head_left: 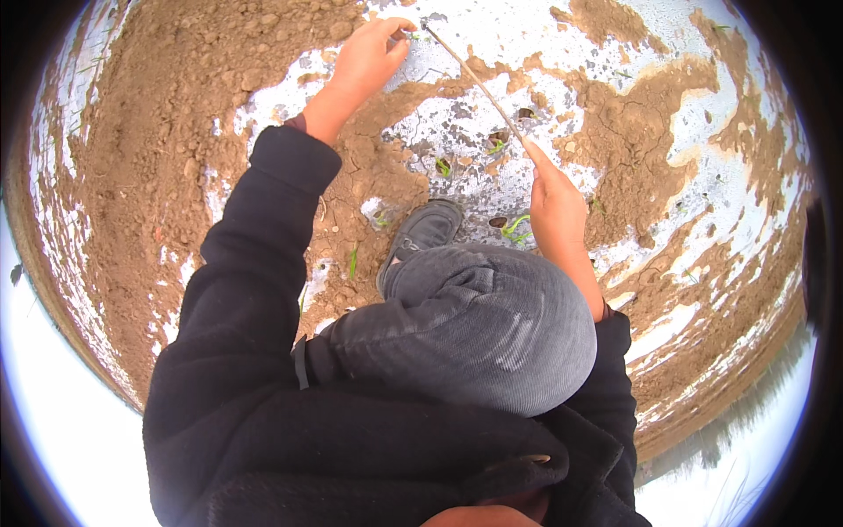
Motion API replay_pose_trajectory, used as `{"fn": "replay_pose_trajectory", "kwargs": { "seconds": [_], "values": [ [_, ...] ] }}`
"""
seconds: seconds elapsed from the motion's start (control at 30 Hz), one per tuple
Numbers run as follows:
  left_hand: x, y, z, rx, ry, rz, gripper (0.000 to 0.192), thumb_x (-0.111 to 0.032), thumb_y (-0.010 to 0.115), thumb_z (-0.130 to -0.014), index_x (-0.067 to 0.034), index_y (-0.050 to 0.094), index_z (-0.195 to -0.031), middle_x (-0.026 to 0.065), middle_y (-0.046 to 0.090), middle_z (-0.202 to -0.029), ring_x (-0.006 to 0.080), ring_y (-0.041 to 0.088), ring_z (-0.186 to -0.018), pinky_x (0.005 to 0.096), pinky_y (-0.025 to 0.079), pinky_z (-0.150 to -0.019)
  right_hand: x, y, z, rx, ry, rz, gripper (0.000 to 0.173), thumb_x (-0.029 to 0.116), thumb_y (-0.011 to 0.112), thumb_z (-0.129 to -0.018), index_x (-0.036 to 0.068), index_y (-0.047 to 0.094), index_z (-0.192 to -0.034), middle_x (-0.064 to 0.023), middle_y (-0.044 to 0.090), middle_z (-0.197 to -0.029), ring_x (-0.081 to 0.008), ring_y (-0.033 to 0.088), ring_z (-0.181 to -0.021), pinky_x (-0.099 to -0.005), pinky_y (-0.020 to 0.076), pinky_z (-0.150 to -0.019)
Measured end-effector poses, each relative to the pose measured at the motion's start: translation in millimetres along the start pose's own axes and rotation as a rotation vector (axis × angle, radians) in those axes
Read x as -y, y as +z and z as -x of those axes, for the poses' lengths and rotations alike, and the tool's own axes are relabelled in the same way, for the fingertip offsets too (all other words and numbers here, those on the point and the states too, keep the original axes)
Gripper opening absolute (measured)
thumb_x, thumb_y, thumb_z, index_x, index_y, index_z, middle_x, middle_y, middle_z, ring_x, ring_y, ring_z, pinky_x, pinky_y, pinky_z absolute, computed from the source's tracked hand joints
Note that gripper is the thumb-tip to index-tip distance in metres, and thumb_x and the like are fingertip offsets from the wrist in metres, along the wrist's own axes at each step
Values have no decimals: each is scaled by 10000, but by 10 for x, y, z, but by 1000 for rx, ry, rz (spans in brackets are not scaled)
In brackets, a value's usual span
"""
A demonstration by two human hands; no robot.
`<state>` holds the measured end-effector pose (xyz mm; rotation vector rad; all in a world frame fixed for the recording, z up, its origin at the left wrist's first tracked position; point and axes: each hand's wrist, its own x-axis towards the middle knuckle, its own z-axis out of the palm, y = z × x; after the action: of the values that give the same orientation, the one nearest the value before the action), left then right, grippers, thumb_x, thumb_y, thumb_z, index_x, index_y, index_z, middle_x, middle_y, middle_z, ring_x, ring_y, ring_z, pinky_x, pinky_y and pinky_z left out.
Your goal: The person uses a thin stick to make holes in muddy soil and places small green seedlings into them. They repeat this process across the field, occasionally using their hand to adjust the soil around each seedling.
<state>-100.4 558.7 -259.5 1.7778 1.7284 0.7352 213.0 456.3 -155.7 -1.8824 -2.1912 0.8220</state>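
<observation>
My right hand (558, 207) grips the near end of a thin rod (475, 80). The rod slants up and left, and its dark tip is close to the plastic mulch film (507, 26). Across from that tip, my left hand (370, 62) hovers low over the film with thumb and forefinger apart. A small green seedling (415, 37) is right by its fingertips; whether they touch it is unclear. Between my hands and my shoe, more seedlings (444, 167) come up through holes (498, 222) in the film. A larger leafy seedling (517, 230) grows beside my right hand.
Loose brown soil (191, 118) runs along the left, and dried mud (632, 125) partly covers the film on the right. My dark shoe (428, 227) rests near several seedlings, below my bent knee (553, 329). A lone green shoot (353, 260) stands left of the shoe.
</observation>
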Motion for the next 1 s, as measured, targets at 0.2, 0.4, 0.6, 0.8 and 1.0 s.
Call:
{"fn": "replay_pose_trajectory", "kwargs": {
  "seconds": [0.2, 0.4, 0.6, 0.8, 1.0],
  "values": [
    [118, 30, -397, 146, 315, -216, 260, -125, 603, -791, -136, 677, -1041, 141, 617, -982, 350, 574, -972, 440, 468, -838, 69, -54, 70, 18, -6, 44, 435, 75, 550, -909, 236, 582, -1312, -129, 654, -812, -339, 648, -698, -449, 518, -606],
    [63, -129, -507, 213, 451, -394, 294, -127, 613, -739, -181, 687, -1019, 113, 596, -942, 331, 562, -950, 435, 461, -798, 106, -55, 129, 41, -5, -51, 441, 72, 541, -917, 237, 570, -1325, -138, 666, -845, -344, 651, -721, -449, 519, -618],
    [-64, -257, -624, 210, 580, -594, 357, -184, 617, -723, -249, 686, -1068, 70, 589, -939, 283, 557, -920, 405, 450, -747, 74, -31, 138, 36, -33, -79, 448, 72, 546, -918, 237, 559, -1334, -147, 663, -846, -349, 651, -729, -454, 521, -628],
    [-60, -228, -604, 176, 644, -668, 409, -185, 613, -715, -244, 683, -1114, 53, 595, -977, 271, 548, -948, 405, 450, -751, 47, -30, 125, 49, -27, -11, 454, 78, 556, -915, 248, 556, -1336, -143, 659, -831, -345, 649, -715, -454, 522, -619],
    [115, -111, -480, 179, 446, -635, 215, -175, 636, -839, -137, 642, -1051, 56, 621, -958, 273, 590, -968, 398, 485, -855, -7, -37, 56, -25, -12, -51, 435, 92, 559, -921, 257, 567, -1324, -129, 666, -838, -346, 650, -722, -455, 520, -620]
  ]
}}
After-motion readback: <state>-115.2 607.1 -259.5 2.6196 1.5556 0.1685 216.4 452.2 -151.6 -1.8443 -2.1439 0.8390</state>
